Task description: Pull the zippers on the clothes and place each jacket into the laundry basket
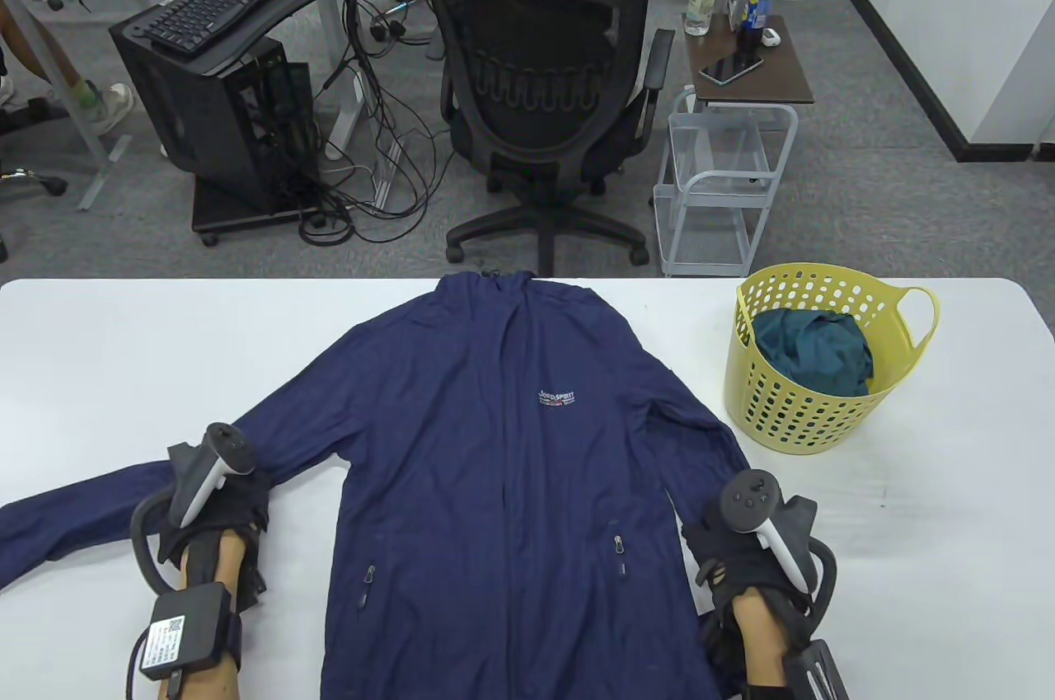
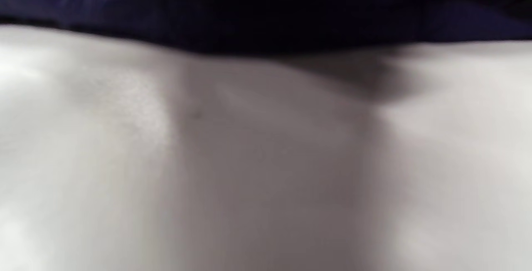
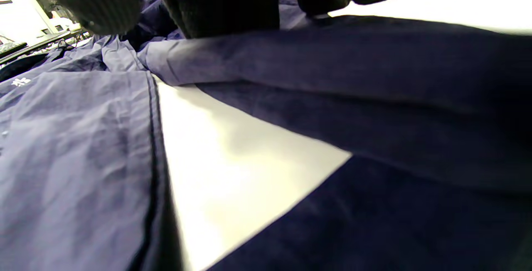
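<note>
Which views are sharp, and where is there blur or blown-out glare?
Table view: sharp and evenly lit, with wide-angle bowing; navy blue zip-front jacket and yellow perforated plastic laundry basket are crisp. Left wrist view: fully out of focus, only pale white table under dark fabric. Right wrist view: cloth texture readable, table overexposed, black gloved right hand soft.

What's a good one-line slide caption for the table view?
Navy jacket spread flat on the white table, left hand and right hand on its sleeves, yellow laundry basket alongside.
</note>
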The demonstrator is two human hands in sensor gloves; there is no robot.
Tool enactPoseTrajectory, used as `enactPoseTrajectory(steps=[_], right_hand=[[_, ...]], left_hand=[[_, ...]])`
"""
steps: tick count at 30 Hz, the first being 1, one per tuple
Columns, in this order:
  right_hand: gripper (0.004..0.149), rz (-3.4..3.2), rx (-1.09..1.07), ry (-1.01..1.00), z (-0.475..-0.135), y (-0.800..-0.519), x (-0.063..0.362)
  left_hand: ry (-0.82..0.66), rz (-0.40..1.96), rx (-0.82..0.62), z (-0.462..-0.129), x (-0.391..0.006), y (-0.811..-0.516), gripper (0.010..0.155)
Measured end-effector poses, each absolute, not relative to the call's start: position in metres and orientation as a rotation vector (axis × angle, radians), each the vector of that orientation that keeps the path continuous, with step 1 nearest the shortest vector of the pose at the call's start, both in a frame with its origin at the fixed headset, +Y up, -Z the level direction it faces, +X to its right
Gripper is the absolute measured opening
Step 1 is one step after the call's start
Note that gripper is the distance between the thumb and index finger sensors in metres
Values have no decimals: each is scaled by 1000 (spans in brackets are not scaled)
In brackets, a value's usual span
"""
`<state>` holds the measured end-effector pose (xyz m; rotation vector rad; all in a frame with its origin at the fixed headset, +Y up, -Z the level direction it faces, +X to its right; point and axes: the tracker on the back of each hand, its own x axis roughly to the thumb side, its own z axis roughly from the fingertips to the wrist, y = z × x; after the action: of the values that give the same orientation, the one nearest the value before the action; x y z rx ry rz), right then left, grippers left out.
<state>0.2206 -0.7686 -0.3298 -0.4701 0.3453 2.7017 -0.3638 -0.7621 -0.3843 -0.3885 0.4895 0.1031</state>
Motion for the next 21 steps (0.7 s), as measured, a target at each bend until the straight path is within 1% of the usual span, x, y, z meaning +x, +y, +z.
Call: enactPoseTrajectory(steps=[2,4,7,10,11,14,16,21], right_hand=[[62,2715,-454,356,-330,-768,216],[61,2732,-434,351,-329,-766,211],[60,2759,-400,345,-326,-762,204],[59,2725,-360,350,-324,-761,195],[59,2718,-339,359,-324,-761,191],[58,2729,-289,379,-323,-761,180],[58,2733,-254,391,-322,-760,173],[57,2663,-154,506,-319,-765,155]], left_hand=[[501,109,-391,-372,-343,-758,71],[498,122,-449,-358,-316,-755,74],[447,182,-505,-345,-278,-753,80],[362,342,-604,-335,-238,-753,86],[311,375,-624,-332,-222,-752,86],[206,398,-665,-329,-183,-750,86],[127,449,-694,-328,-161,-752,86],[-42,738,-774,-321,-119,-766,88]])
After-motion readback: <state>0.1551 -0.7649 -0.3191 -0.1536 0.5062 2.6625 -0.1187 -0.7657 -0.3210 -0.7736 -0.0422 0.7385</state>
